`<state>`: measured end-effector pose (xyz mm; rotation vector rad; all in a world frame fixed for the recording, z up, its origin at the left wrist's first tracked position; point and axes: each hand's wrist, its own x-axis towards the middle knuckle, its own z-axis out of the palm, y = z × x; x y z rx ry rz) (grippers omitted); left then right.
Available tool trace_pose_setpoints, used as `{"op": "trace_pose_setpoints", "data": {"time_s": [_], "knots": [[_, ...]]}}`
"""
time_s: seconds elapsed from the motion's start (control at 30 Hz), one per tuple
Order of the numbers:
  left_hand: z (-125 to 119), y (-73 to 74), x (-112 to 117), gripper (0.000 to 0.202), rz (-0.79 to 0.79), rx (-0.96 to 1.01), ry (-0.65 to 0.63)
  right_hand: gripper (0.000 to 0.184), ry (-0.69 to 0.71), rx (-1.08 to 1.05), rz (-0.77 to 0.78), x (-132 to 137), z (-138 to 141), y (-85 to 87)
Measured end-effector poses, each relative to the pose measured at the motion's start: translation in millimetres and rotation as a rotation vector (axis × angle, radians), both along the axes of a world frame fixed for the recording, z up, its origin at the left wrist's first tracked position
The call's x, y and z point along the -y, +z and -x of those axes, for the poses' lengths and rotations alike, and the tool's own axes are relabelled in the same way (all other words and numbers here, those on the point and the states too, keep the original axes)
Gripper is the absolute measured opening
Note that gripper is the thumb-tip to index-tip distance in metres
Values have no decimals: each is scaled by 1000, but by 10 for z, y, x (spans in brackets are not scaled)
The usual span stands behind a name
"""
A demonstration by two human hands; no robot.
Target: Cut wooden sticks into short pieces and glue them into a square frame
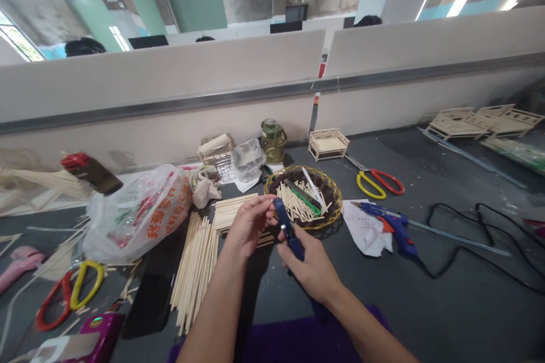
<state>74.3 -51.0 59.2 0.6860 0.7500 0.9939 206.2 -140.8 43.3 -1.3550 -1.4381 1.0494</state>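
Over the tabletop [455, 317], a blue tool [281, 214] is gripped in the right hand [313, 264], bordered by sticks [196, 269], a basket [335, 195] and a glue gun [399, 231], while anything in the narrowed fingers of the left hand [251, 224] cannot be discerned.

The left forearm [223, 306] and right forearm [361, 317] are bare as far as they show, slim and tapering. The left hand [251, 224] and right hand [313, 264] are bare too, with slender fingers [260, 202]. Low down shows deep-purple cloth [298, 341]; whether it is worn cannot be told.
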Motion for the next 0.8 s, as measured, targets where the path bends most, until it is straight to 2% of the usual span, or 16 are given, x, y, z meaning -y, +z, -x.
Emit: {"op": "trace_pose_setpoints", "data": {"time_s": [0.1, 0.2, 0.3, 0.47, 0.67, 0.8], "knots": [[-7, -19, 12, 25, -28, 33, -6, 25, 105, -369, 180, -34, -78, 19], [-2, -32, 23, 25, -54, 69, 12, 30, 246, -545, 304, -43, -149, 34], [4, -51, 26, 28, -83, 88, 26, 31, 343, -601, 368, -33, -163, 18], [9, -107, 20, 28, -70, 53, 30, 30, 413, -686, 387, -27, -135, -42], [-10, -126, 58, 26, -54, 64, -58, 32, 429, -747, 393, -40, -152, -82], [-35, -98, 104, 23, -48, 38, -166, 37, 405, -731, 368, -36, -157, -85]]}}
